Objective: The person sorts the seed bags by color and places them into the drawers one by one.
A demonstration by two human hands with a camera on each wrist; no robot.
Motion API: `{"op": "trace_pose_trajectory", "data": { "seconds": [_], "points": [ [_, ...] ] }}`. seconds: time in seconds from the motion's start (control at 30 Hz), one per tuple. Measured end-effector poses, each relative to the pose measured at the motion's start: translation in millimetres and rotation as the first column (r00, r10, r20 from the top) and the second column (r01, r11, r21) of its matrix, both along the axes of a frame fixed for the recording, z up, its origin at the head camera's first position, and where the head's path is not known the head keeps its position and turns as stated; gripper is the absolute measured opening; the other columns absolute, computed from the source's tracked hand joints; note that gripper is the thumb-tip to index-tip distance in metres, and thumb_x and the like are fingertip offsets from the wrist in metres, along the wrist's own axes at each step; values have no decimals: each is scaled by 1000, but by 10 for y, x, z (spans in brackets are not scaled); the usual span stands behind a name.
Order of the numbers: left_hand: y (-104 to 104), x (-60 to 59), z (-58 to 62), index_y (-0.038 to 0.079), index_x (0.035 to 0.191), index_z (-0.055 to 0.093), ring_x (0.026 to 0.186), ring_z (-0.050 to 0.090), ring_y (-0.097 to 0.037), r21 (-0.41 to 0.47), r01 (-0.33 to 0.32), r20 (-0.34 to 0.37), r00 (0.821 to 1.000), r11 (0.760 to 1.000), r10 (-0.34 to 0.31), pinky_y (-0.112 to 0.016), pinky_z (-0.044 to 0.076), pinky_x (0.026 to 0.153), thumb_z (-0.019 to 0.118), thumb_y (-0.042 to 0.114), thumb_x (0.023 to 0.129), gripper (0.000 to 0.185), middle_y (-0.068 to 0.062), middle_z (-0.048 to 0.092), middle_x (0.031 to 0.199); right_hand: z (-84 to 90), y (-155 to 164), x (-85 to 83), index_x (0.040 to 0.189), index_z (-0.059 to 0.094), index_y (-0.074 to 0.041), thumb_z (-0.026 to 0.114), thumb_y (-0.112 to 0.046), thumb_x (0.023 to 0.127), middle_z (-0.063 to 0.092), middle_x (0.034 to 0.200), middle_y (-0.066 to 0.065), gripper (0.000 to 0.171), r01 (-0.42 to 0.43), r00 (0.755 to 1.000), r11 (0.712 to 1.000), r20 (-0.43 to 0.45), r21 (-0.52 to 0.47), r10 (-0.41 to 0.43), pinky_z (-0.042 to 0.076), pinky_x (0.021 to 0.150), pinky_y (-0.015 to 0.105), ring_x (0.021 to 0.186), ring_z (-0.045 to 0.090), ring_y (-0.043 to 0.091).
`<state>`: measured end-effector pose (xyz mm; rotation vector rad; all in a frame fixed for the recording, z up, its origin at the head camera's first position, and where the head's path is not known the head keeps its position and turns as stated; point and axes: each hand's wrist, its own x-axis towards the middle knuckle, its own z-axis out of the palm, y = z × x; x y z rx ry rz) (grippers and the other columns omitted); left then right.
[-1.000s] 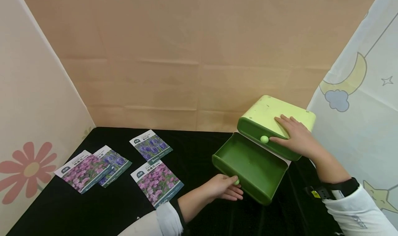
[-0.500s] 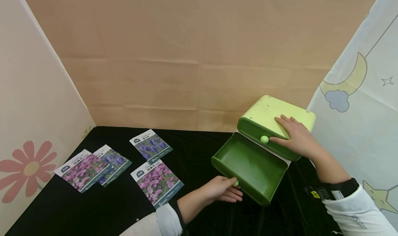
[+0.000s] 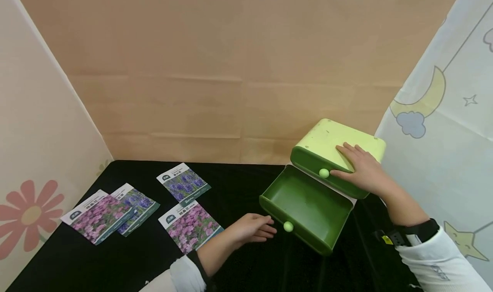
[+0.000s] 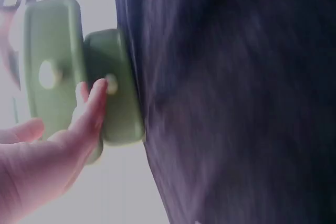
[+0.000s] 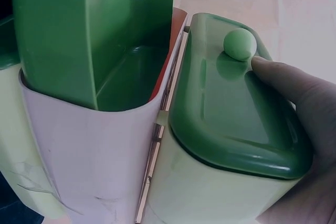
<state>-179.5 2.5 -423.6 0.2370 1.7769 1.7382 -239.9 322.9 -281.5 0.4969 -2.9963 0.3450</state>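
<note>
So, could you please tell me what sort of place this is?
Probably a small staged tabletop booth: a black-covered table with a creased tan backdrop behind and printed side sheets left and right.

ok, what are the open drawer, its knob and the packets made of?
Drawer: likely moulded plastic, glossy; rounded corners, bright highlights.
Knob: plastic or painted wood, can't tell; looks smooth, evenly coloured.
Packets: probably printed paper or thin film, fairly matte; flat, crisp edges.

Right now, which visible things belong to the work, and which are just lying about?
Likely in the work:
rounded yellow-green box, under the right hand
open dark-green drawer, near the left hand

Likely lying about:
two flat pink-flowered packets
two flat purple-flowered packets
</note>
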Motion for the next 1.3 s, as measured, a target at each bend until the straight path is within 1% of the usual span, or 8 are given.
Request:
{"op": "trace_pose_trajectory", "data": {
  "seconds": [0.1, 0.2, 0.33, 0.47, 0.63, 0.73, 1.1, 1.3],
  "points": [
    [-239, -76, 61, -8, 133, 49, 113, 63, -35, -43, -70, -28, 997, 997, 69, -43, 53, 96, 42, 27, 104, 46, -22, 65, 120, 10, -5, 8, 148, 31, 4, 66, -46, 88, 23, 152, 35, 85, 0, 1000, 1000, -1, 1, 0, 15, 109, 72, 137, 15, 59],
    [-480, -184, 126, -5, 136, 47, 115, 61, -36, -99, -265, -73, 963, 959, 258, -43, 53, 96, 43, 24, 103, 44, -20, 64, 123, 16, -9, 10, 147, 32, 4, 67, -45, 88, 23, 152, 35, 85, -3, 1000, 1000, -8, 0, 3, 15, 108, 72, 137, 16, 60],
    [-808, -346, 171, -3, 137, 46, 122, 54, -38, -118, -585, -192, 806, 803, 559, -48, 46, 102, 43, 17, 101, 40, -23, 58, 131, 26, -14, 21, 147, 32, 4, 67, -45, 88, 23, 152, 35, 85, -1, 1000, 1000, -6, 3, 1, 15, 109, 72, 137, 16, 60],
    [-1147, -477, 176, -3, 146, 33, 126, 46, -40, -126, -734, -289, 671, 667, 683, -51, 37, 107, 41, 16, 99, 51, -28, 37, 148, 35, -10, 47, 148, 31, 4, 66, -46, 89, 22, 152, 35, 85, 11, 1000, 1000, 11, 1, -11, 13, 110, 72, 137, 14, 60],
    [-1509, -652, 90, -7, 151, 8, 143, 16, -46, -272, -804, -366, 595, 529, 716, -57, 17, 118, 46, 20, 94, 74, -32, 5, 156, 11, -26, 51, 148, 31, 4, 65, -47, 89, 22, 152, 34, 85, 3, 1000, 1000, 11, 12, -3, 13, 110, 71, 138, 14, 60],
    [-1636, -780, 55, -11, 149, -4, 143, -13, -52, -391, -782, -341, 612, 484, 713, -61, -2, 118, 46, 26, 94, 83, -37, -11, 154, -5, -35, 32, 147, 32, 4, 65, -46, 89, 24, 152, 34, 83, -4, 1000, 1000, -15, 21, 4, 15, 111, 70, 137, 16, 60],
    [-1711, -1085, -115, -8, 145, -24, 138, -29, -49, -564, -662, -234, 701, 493, 673, -57, -11, 118, 45, 37, 98, 94, -36, -31, 148, 4, -5, 24, 148, 32, 4, 66, -45, 89, 24, 152, 34, 84, 5, 1000, 1000, -21, 16, -5, 15, 111, 70, 137, 16, 60],
    [-1755, -1096, -158, -19, 140, -22, 137, -26, -54, -706, -524, -222, 803, 476, 554, -60, -7, 118, 40, 44, 100, 97, -43, -29, 144, 6, -19, 21, 148, 31, 3, 66, -46, 89, 23, 152, 34, 84, -3, 1000, 1000, -16, 15, 3, 15, 111, 70, 137, 15, 60]
  ]
}}
